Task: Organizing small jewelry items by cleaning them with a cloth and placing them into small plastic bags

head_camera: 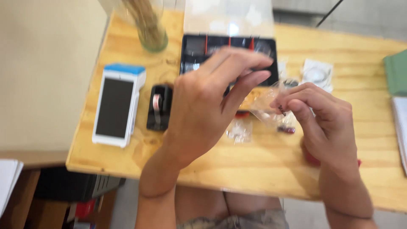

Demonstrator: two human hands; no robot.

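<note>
The head view looked down on a pale wooden bench (254, 169) where both hands met over a small clear plastic bag (267, 104). The right hand (326, 123) pinched the bag's edge, its fingers (296, 99) curled narrow and closed on the film, while the left hand (203, 110) hovered beside it with its fingers (246, 72) stretched long and loosely together near the bag's other side; motion blur hid whether they actually touched it. The bag hung just above the bench, between the hands and in front of a black compartment box (229, 48) with a raised clear lid. It looked thin, crinkled and glossy, with a few small dark pieces, perhaps beads, gathered low in it near a dark reddish bit (286, 129) lying below; the blur kept the details uncertain. The likeliest trouble, as I judged it, was spilling: the film was slippery and held at one edge only, so a tilt or a slack pinch could let the tiny pieces roll out across the bench and over its near edge. A second small clear packet (240, 129) lay on the bench just under the hands and could be swept aside by a wrist. A black tape dispenser (159, 106) and a white handheld terminal with a blue top (116, 104) sat well to the left, clear of the work, and a glass jar (150, 29) stood behind them.
</note>
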